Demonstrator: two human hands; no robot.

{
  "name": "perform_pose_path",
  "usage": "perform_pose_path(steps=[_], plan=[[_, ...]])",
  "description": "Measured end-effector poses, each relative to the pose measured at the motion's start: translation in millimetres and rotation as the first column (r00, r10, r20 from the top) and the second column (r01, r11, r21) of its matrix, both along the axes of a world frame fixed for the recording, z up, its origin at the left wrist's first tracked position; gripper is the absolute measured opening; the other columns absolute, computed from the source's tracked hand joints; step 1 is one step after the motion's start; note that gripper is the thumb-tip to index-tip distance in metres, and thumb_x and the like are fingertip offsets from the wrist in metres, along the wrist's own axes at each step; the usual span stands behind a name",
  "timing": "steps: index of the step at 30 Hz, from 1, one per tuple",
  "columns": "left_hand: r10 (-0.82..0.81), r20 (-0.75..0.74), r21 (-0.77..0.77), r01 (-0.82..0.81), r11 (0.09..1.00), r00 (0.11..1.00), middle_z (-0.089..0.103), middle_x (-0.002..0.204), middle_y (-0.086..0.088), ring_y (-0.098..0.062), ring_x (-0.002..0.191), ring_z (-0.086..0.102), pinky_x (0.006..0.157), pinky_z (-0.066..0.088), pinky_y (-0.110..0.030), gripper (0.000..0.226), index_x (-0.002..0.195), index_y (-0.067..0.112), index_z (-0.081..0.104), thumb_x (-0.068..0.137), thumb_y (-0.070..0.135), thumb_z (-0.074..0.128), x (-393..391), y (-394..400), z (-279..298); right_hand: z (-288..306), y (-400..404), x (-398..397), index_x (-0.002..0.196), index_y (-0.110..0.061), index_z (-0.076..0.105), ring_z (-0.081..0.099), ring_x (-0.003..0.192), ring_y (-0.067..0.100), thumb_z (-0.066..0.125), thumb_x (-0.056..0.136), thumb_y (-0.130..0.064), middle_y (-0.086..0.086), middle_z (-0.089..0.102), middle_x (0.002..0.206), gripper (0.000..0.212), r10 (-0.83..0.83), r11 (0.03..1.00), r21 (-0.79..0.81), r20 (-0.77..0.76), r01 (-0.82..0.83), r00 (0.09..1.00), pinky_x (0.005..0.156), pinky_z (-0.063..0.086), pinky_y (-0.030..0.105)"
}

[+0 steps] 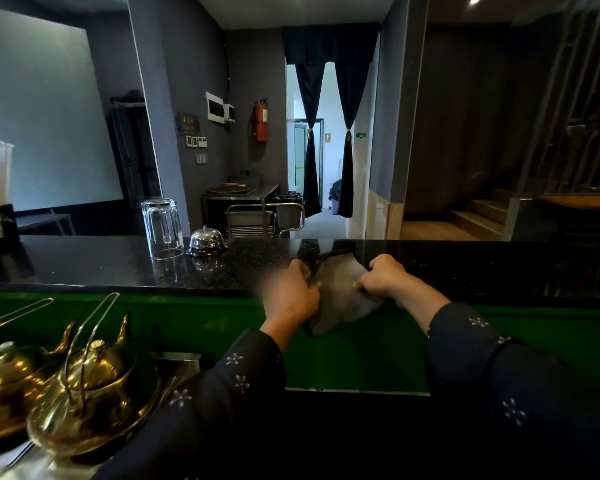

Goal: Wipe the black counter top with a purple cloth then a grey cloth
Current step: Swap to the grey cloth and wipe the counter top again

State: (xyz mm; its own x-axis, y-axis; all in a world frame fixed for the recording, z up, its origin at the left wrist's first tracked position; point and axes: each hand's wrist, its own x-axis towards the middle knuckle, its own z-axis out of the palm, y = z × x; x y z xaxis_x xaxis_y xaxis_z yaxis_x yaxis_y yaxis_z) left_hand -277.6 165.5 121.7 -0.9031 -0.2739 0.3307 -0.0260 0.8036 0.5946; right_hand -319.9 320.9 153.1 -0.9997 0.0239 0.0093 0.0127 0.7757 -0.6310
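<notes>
A grey cloth (340, 292) with a dark border is stretched between both hands at the front edge of the black counter top (118, 265). My left hand (291, 292) grips its left side. Its right side is held by my right hand (383, 277), fingers curled round the fabric. The cloth's lower corner hangs down over the green counter front (343, 355). No purple cloth is in view.
An upturned clear glass (162, 227) and a silver call bell (206, 241) stand on the counter to the left of my hands. Two brass teapots (66, 386) sit on the lower shelf at bottom left. Beyond the counter are a metal trolley (257, 216) and a curtained doorway.
</notes>
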Motion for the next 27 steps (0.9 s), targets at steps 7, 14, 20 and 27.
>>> perform_pose_path(steps=[7, 14, 20, 27], plan=[[-0.129, -0.212, 0.370, 0.202, 0.907, 0.969, 0.063, 0.103, -0.003, -0.018, 0.098, 0.060, 0.091, 0.050, -0.034, 0.019, 0.104, 0.016, 0.060, 0.087, 0.014, 0.065, 13, -19, 34, 7, -3, 19, 0.108, -0.009, 0.063, 0.058, 0.077, 0.015, 0.067, 0.089, -0.021, 0.007, 0.064, 0.103, 0.023, 0.123, 0.880, -0.468, 0.061, -0.080, 0.991, 0.055, 0.040, 0.026], [-0.066, -0.175, 0.533, 0.151, 0.832, 0.982, 0.063, 0.111, -0.002, -0.019, 0.101, 0.062, 0.088, 0.054, -0.038, 0.041, 0.114, 0.014, 0.054, 0.081, 0.027, 0.073, 27, -70, 57, 15, -35, 27, 0.112, -0.015, 0.063, 0.064, 0.095, 0.023, 0.058, 0.095, -0.021, 0.006, 0.068, 0.108, 0.018, 0.218, 0.665, -0.726, -0.040, -0.178, 0.975, 0.072, 0.053, 0.036], [0.027, -0.148, 0.538, 0.058, 0.841, 0.989, 0.059, 0.092, -0.003, -0.018, 0.089, 0.059, 0.085, 0.054, -0.038, 0.037, 0.102, 0.011, 0.037, 0.083, 0.010, 0.068, 47, -108, 32, -4, -84, 27, 0.113, -0.013, 0.062, 0.063, 0.090, 0.023, 0.057, 0.095, -0.018, 0.008, 0.066, 0.106, 0.019, 0.200, 0.642, -0.751, -0.033, -0.156, 0.979, 0.065, 0.051, 0.033], [0.041, -0.232, 0.321, 0.037, 0.946, 0.972, 0.063, 0.093, 0.001, -0.009, 0.080, 0.057, 0.071, 0.044, -0.018, 0.014, 0.097, 0.013, 0.066, 0.091, 0.005, 0.055, 54, -170, 39, -15, -155, 17, 0.116, -0.010, 0.056, 0.065, 0.091, 0.024, 0.064, 0.090, -0.008, 0.013, 0.066, 0.109, 0.027, 0.203, 0.611, -0.767, -0.088, -0.196, 0.975, 0.065, 0.054, 0.033]])
